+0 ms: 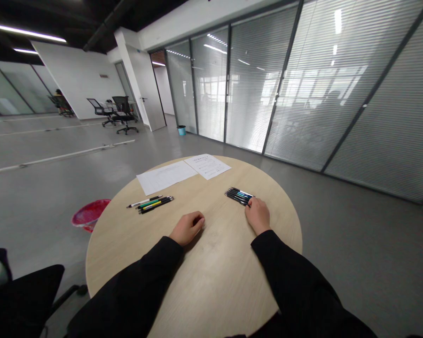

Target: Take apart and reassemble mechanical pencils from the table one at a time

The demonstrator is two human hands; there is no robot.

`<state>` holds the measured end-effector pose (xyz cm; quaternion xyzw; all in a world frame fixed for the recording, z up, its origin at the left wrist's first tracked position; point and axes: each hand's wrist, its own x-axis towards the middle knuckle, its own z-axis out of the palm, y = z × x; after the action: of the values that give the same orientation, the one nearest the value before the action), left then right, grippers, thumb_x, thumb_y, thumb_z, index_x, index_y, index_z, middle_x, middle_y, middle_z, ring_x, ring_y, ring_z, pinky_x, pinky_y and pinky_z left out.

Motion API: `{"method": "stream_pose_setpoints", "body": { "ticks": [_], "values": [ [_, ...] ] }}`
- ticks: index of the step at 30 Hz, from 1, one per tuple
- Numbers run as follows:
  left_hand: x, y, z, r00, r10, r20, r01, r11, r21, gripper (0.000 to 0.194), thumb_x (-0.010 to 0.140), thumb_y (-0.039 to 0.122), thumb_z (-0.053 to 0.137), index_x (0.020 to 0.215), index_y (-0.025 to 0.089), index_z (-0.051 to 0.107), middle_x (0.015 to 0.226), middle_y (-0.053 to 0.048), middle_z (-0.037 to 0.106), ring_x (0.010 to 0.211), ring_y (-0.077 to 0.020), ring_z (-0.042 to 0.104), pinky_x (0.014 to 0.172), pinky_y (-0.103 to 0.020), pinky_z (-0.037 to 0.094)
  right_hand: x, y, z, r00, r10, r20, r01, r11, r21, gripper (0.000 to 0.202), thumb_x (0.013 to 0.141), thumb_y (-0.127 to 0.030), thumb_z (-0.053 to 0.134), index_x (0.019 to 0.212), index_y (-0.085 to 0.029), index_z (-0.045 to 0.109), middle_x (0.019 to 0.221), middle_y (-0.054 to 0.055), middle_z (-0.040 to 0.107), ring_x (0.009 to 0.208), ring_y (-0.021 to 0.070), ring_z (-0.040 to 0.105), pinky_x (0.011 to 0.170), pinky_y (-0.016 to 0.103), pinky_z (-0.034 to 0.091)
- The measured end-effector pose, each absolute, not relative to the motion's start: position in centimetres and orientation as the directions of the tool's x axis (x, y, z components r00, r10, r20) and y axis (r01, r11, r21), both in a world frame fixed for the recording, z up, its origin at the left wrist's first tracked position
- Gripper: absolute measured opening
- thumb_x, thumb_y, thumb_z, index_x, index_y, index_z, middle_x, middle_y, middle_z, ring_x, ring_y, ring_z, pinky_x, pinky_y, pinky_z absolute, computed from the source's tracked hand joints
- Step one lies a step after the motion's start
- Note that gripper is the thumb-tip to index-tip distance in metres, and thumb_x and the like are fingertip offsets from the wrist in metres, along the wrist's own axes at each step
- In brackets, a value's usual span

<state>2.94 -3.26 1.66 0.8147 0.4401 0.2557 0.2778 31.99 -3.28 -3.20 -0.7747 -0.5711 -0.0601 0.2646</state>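
My left hand [188, 228] rests on the round wooden table [211, 263], fingers curled with nothing visible in them. To its upper left lie several pens [155, 203], among them a white, a green and a yellow one, side by side. My right hand [258, 216] is at the right end of a row of dark pens [237, 196], its bent fingertips touching them. Whether those fingers grip a pen is too small to tell. Two printed sheets of paper, a left one [166, 177] and a right one [207, 166], lie along the far edge.
A red basket [90, 213] stands on the floor left of the table, and a black chair [24, 295] is at the lower left. Farther off are office chairs [125, 112], a small blue bin [181, 130] and a glass partition with blinds [313, 94].
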Motion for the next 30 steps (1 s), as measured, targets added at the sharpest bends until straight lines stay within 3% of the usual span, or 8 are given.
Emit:
{"method": "stream_pose_setpoints", "body": {
  "ticks": [30],
  "values": [
    [2.5,-2.91,1.64,0.504,0.84,0.198,0.604,-0.508,0.614,0.028,0.092,0.038,0.047,0.083,0.018,0.064,0.074,-0.003,0.065,0.067,-0.0171,0.056,0.064,-0.028,0.041,31.39,-3.89,-2.81,0.318,0.829,0.46,0.918,-0.148,-0.368,0.014,0.085,-0.018,0.058,0.098,-0.017,0.058,0.096,0.009,0.06,0.091,0.0236,0.053,0.079,0.032,0.038]
  ]
}}
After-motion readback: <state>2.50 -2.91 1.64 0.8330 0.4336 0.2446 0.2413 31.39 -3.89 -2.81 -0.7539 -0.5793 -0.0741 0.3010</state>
